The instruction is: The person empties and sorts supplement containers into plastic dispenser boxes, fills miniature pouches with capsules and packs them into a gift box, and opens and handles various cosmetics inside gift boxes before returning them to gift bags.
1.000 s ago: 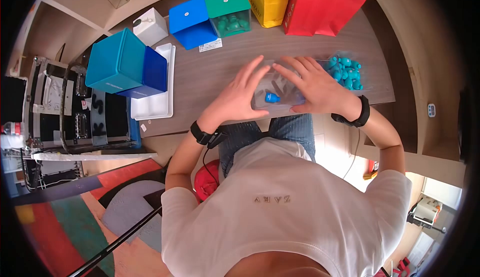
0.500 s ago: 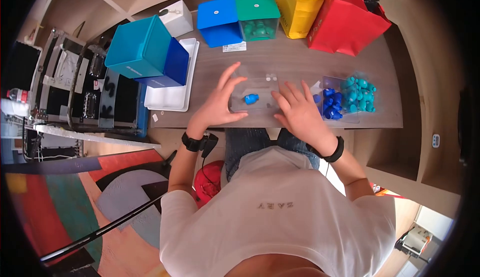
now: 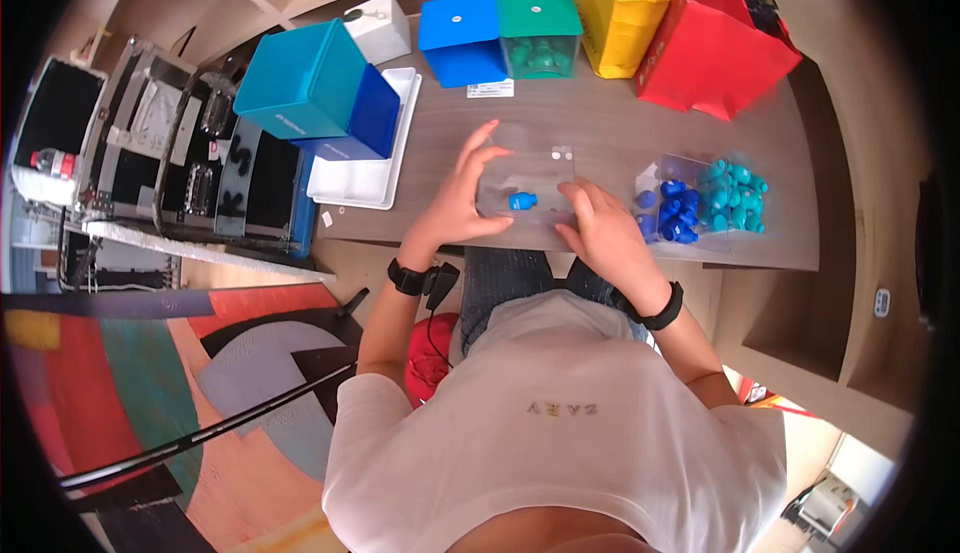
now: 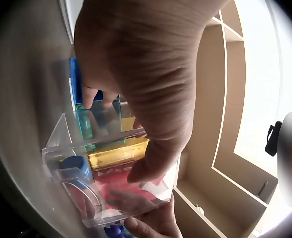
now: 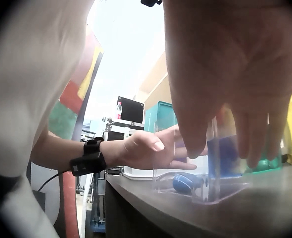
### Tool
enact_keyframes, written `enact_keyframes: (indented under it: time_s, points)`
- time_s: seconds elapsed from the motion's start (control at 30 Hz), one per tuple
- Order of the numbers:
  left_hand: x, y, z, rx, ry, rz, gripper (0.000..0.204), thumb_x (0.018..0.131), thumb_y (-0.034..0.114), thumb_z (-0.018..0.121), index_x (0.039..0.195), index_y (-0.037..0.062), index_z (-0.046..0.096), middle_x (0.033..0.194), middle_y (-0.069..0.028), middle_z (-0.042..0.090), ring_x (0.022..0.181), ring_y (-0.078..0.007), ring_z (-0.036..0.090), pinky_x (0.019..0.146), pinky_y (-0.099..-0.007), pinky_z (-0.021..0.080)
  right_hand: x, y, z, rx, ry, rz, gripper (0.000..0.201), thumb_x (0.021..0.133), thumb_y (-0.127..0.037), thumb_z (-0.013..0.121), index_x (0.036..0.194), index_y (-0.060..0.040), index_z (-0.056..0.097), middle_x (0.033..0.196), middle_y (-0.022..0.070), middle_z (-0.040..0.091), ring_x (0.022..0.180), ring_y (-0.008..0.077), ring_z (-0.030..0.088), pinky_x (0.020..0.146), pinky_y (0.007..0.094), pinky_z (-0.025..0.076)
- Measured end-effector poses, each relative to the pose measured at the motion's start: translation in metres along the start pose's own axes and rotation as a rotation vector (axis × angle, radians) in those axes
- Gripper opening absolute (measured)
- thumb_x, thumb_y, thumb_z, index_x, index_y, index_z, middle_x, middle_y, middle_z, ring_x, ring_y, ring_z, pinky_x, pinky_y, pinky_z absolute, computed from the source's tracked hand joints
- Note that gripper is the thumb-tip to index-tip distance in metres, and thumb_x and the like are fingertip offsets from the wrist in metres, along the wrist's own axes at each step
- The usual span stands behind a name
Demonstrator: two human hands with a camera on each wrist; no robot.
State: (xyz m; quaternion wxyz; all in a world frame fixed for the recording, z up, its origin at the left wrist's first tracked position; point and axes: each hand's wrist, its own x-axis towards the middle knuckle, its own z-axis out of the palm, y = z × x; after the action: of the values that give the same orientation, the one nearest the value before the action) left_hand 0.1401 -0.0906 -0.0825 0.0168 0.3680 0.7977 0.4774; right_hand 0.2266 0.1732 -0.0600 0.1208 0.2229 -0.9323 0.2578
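A clear box (image 3: 545, 165) stands on the table with one small blue piece (image 3: 522, 201) lying in it; the same blue piece (image 5: 183, 183) shows through the wall in the right wrist view. The left hand (image 3: 456, 203) spans the box's left end, thumb on the near side and fingers on the far side. At the right end is the right hand (image 3: 615, 238), its fingers bent a little in the head view and hanging nearly straight in the right wrist view. Whether its fingertips touch the wall is unclear.
To the right are dark blue pieces (image 3: 680, 213) and teal pieces (image 3: 735, 198) in clear containers. Behind stand blue (image 3: 460, 38) and green (image 3: 540, 13) boxes, yellow (image 3: 620, 23) and red (image 3: 710, 48) bags. Stacked bins (image 3: 300, 83) sit on a white tray (image 3: 345, 188) at left.
The right hand has moved right, from over the clear box to its right end, uncovering the dark blue pieces. The head view has shifted. The left hand remains around the left end.
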Motion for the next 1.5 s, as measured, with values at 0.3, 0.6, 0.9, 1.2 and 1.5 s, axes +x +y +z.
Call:
enact_keyframes:
  time_s: [0.3,0.6,0.9,1.2,1.5]
  points:
    - [-0.002,-0.008,0.007,-0.039,0.080,0.035,0.084,0.062,0.016,0.086,0.137,0.0124,0.049,0.168,-0.0205,0.021,0.155,-0.0400,0.024,0.121,-0.0521,0.028,-0.001,-0.001,0.007,0.063,0.019,0.019,0.058,0.083,-0.010,0.076,0.133,-0.0079,0.046,0.127,0.0192,0.058,0.109,0.0399,0.065,0.090,0.0459,0.054]
    - [-0.004,-0.005,0.014,-0.059,0.136,0.055,0.083,0.062,0.019,0.089,0.135,0.0121,0.050,0.168,-0.0208,0.021,0.155,-0.0412,0.024,0.122,-0.0518,0.026,-0.004,0.000,0.019,0.136,0.047,0.079,0.058,0.085,-0.012,0.076,0.135,-0.0088,0.046,0.126,0.0187,0.057,0.095,0.0381,0.068,0.078,0.0457,0.058]
    - [0.006,0.010,-0.041,0.280,0.161,0.060,0.031,0.070,0.012,0.089,0.099,0.0069,0.077,0.159,-0.0159,0.043,0.146,-0.0376,0.043,0.116,-0.0465,0.040,0.052,-0.003,0.027,0.089,0.102,0.028,0.035,0.091,-0.012,0.069,0.118,-0.0060,0.048,0.126,0.0213,0.059,0.090,0.0404,0.069,0.072,0.0487,0.057]
    - [0.030,-0.040,-0.062,0.223,0.340,-0.015,0.032,0.067,0.006,0.089,0.094,0.0059,0.072,0.157,-0.0145,0.047,0.144,-0.0349,0.046,0.114,-0.0444,0.041,0.125,0.009,0.042,0.014,0.110,-0.062,0.027,0.094,-0.012,0.065,0.113,-0.0028,0.048,0.112,0.0211,0.062,0.087,0.0427,0.069,0.071,0.0509,0.056]
    - [0.044,-0.074,-0.066,0.061,0.386,-0.065,0.032,0.066,0.003,0.090,0.088,0.0073,0.066,0.159,-0.0116,0.045,0.145,-0.0282,0.045,0.111,-0.0404,0.044,0.150,0.016,0.045,-0.040,0.075,-0.023,0.025,0.093,-0.013,0.066,0.110,-0.0026,0.051,0.109,0.0201,0.063,0.091,0.0404,0.069,0.074,0.0501,0.056]
